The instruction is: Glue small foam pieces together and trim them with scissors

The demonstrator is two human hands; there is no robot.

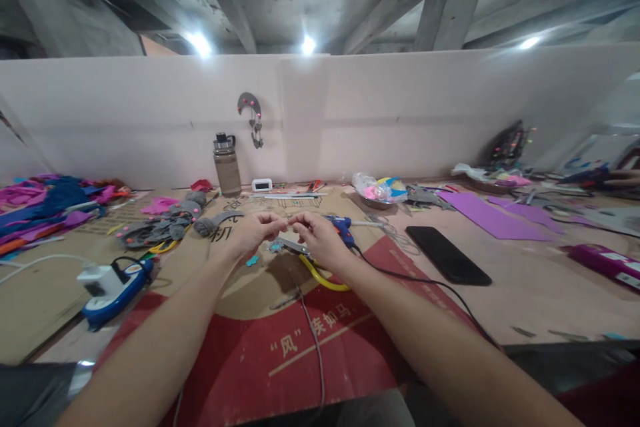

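Observation:
My left hand (253, 232) and my right hand (320, 237) meet above the middle of the cardboard-covered table (525, 280), fingertips pinched together on something too small to make out. Yellow-handled scissors (315, 265) lie just under and beside my right hand. A blue glue gun (341, 225) rests right behind my right hand, its black cord (425, 283) running off to the right. A small teal scrap (252, 259) lies below my left hand.
A black phone (447, 254) lies to the right. A power strip (113, 283) sits at the left, grey felt pieces (165, 227) and a bottle (227, 165) behind. Purple foam sheets (487, 213), a bowl of scraps (380, 190) and another person's hand (623, 178) are at the right.

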